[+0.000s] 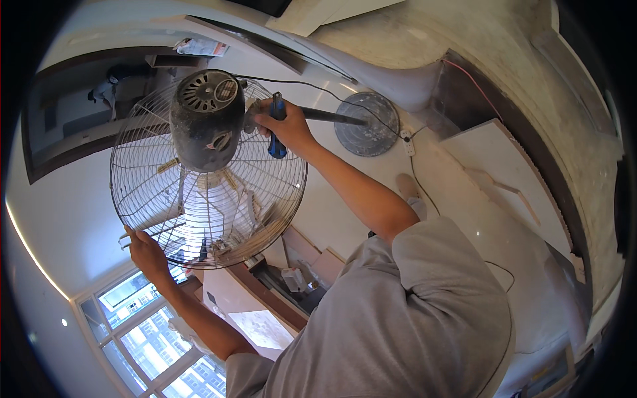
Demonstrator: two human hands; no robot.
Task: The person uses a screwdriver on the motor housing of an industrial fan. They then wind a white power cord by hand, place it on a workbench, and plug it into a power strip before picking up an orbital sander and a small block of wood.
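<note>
Fan guard (206, 192) rim is pinched by left hand (142, 249); blue-handled screwdriver (277, 126) is gripped by right hand (288, 126) beside motor housing (207, 119). Tip could slip if fan sways.

Pedestal fan (207, 169), upper left to centre of frame: round wire guard, silvery and dusty, seen from behind, with a dark grey vented motor housing (207, 119) at its top centre. Dark pole (332, 117) runs right to a round grey base (367, 124). Blue-handled tool (277, 126) stands upright just right of the housing.
</note>
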